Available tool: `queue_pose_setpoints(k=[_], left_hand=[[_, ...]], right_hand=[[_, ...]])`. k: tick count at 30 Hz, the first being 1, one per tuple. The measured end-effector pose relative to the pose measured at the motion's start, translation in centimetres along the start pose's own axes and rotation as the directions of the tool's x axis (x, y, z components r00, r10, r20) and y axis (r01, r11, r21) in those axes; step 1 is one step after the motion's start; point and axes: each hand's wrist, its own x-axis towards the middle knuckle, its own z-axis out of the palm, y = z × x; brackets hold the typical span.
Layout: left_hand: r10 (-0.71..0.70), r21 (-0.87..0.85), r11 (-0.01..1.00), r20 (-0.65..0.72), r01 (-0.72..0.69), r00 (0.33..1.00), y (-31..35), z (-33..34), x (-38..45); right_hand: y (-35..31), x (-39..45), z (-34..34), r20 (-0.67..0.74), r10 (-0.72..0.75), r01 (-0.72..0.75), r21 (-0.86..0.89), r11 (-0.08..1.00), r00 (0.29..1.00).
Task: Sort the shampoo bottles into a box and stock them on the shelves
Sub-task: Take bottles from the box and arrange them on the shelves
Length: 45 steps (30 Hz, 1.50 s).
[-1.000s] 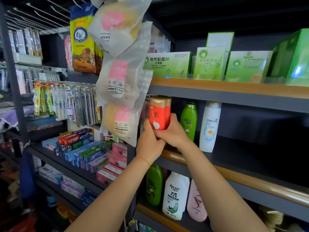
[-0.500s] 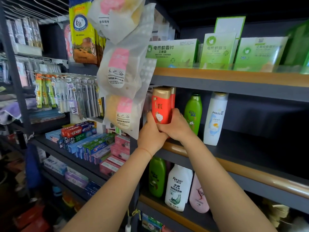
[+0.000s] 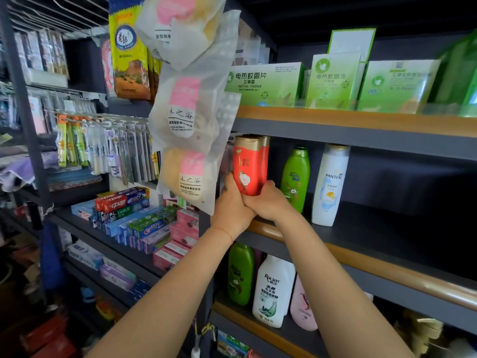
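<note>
Red gold-capped shampoo bottle (image 3: 247, 168) upright at shelf (image 3: 361, 244) edge

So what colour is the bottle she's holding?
Red bottle with a gold cap, seen in the head view.

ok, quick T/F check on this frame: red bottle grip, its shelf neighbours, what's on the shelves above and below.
1. Both hands grip the red shampoo bottle with a gold cap near its base. True: the left hand and the right hand wrap its lower part.
2. A blue bottle stands right of the red one. False: the neighbour is a green plastic shampoo bottle, then a white Pantene bottle.
3. Green cardboard boxes sit on the shelf above. True.
4. The shelf below holds only toothpaste. False: it holds bottles, including a white Raclen bottle; the toothpaste boxes are on the left rack.
</note>
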Motion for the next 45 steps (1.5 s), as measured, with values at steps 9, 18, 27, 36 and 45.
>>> queue_pose_setpoints(k=[9,18,27,36,45], left_hand=[[-0.02,-0.027,0.999,0.084,0.022,0.996,-0.1,-0.3,1.2],[0.03,-0.086,0.996,0.095,-0.022,0.995,-0.7,-0.1,0.8],[0.199,-0.242,0.953,0.042,-0.183,0.979,-0.9,-2.2,-3.0],[-0.212,0.077,0.975,0.065,0.207,0.975,-18.2,-5.1,-17.9],[-0.654,0.59,0.565,-0.106,0.577,0.749,-39.8,-13.1,-39.9]], right_hand=[[0.0,-0.1,-0.3,-0.058,-0.026,0.03,0.063,0.998,0.998],[-0.1,-0.1,-0.3,-0.048,-0.027,0.028,0.028,0.999,0.998],[0.2,-4.5,-0.6,-0.382,-0.178,0.223,0.076,0.972,0.907],[6.0,-13.7,14.5,0.245,-0.109,-0.013,0.45,0.893,0.963],[19.9,-21.2,44.3,0.737,0.448,-0.522,-0.152,0.84,0.506]])
